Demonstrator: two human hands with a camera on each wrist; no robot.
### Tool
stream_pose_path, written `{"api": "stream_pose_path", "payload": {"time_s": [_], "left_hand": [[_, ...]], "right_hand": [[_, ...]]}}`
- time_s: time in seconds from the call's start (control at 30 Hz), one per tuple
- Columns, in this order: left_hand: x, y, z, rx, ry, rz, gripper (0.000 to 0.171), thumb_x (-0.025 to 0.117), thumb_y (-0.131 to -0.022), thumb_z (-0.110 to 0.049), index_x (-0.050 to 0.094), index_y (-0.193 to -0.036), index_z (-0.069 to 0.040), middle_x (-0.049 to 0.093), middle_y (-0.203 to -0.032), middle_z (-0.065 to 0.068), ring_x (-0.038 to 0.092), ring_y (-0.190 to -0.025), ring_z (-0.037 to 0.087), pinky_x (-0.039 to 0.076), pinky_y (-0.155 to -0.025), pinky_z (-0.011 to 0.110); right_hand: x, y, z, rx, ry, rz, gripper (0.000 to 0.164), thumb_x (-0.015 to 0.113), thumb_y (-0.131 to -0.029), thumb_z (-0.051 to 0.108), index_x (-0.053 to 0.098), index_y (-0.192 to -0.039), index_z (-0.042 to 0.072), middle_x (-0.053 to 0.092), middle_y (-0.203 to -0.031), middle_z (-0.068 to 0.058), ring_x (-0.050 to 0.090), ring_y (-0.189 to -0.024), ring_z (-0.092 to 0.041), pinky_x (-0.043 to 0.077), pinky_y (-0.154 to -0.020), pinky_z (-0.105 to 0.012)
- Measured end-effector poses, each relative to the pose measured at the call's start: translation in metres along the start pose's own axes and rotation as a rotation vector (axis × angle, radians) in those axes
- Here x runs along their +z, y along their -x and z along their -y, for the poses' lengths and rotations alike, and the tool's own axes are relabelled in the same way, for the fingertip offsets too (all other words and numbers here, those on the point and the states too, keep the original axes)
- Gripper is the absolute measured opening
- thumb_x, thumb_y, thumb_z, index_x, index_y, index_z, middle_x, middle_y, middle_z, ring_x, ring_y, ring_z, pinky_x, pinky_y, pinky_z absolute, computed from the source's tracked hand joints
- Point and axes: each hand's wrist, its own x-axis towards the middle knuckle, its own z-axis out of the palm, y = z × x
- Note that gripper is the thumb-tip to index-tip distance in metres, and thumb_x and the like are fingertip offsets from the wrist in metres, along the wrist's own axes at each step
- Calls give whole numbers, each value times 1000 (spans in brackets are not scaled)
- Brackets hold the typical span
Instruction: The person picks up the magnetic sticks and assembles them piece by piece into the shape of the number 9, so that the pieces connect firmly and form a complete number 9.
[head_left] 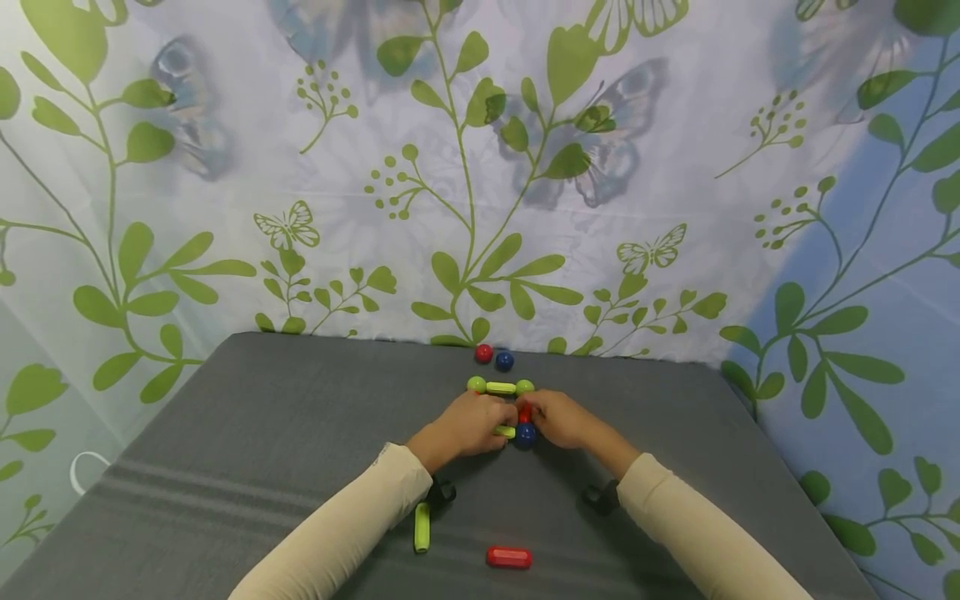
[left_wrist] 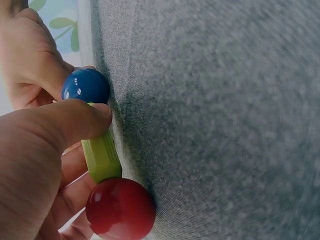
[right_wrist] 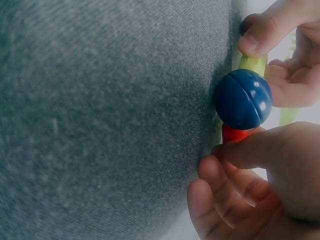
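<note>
My left hand (head_left: 474,422) pinches a green rod (left_wrist: 102,159) between thumb and fingers. In the left wrist view a red ball (left_wrist: 121,209) sits at one end of that rod and a blue ball (left_wrist: 86,86) at the other. My right hand (head_left: 558,418) pinches a short red rod (right_wrist: 234,134), which meets the same blue ball from another side. Just beyond the hands, a second green rod (head_left: 501,388) lies between a left green ball (head_left: 477,384) and a right green ball (head_left: 525,387). In the head view my left hand hides the red ball.
A loose red ball (head_left: 483,353) and a loose blue ball (head_left: 505,360) lie near the far edge of the grey table (head_left: 300,417). Closer to me are a loose green rod (head_left: 422,527) and a loose red rod (head_left: 509,557). Behind hangs a leaf-patterned curtain (head_left: 337,167).
</note>
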Motion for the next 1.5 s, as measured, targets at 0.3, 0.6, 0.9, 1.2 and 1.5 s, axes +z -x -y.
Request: {"api": "stream_pose_path", "payload": {"time_s": [0.3,0.6,0.9,1.2,1.5], "left_hand": [[1,1,-5,-8,22,-2,14,78,-89,-26,72,-100,-20,69,-96,-6,60,-82,6,50,-75,31],[5,1,-7,-2,36,-15,16,79,-89,-26,73,-102,-20,68,-96,-5,60,-82,7,50,-73,29],[7,3,-5,11,58,-51,15,78,-90,-26,73,-103,-21,68,-96,-5,59,-77,7,50,-70,30],[6,10,2,8,33,-78,15,77,-90,-27,71,-103,-23,66,-95,-6,57,-75,8,49,-67,34],[0,15,5,-8,56,-71,13,77,-91,-25,71,-102,-22,66,-95,-6,57,-77,10,49,-68,37]], "right_hand": [[1,6,2,17,10,-16,27,52,-100,-5,70,-109,12,69,-104,-5,60,-89,-19,50,-85,-45],[1,11,2,53,-7,-9,27,54,-99,-5,70,-109,13,68,-103,-4,58,-87,-18,49,-84,-44],[2,22,-2,-11,52,-28,33,56,-96,-6,69,-122,11,64,-96,-3,53,-79,-15,47,-74,-39],[6,71,49,-46,258,-56,36,73,-92,13,66,-127,16,55,-98,5,50,-71,-8,45,-60,-30],[23,103,102,-146,195,112,24,73,-94,40,68,-110,23,54,-97,12,51,-78,1,48,-65,-25]]}}
